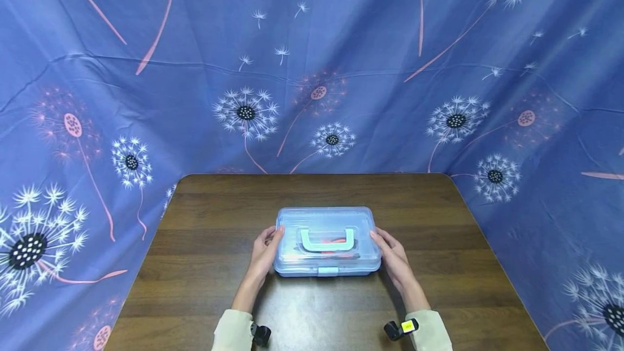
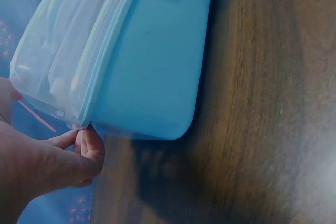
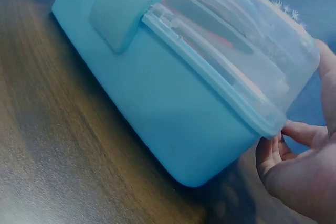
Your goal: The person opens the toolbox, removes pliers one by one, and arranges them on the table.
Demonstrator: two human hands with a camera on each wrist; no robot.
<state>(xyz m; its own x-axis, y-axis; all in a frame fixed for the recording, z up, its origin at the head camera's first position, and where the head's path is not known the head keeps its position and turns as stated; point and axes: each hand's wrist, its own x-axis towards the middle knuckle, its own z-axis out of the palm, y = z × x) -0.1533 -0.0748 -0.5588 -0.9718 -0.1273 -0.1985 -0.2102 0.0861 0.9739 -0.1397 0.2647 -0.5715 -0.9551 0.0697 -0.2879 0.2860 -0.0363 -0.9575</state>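
clear-lidded box [image 1: 327,238] between fingers [image 1: 277,235]

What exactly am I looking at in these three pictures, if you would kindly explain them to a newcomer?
There is no machine: you see a person's bare left hand and right hand. The wide picture comes from a camera worn on the head, looking forward and down. The other two come from small cameras, one on each wrist, each watching its own side. On the wooden table is a blue box with a clear lid, a handle on top and a latch in front. The lid is down; something red shows through it, too unclear to name. Each hand has a grip on one end of the box.
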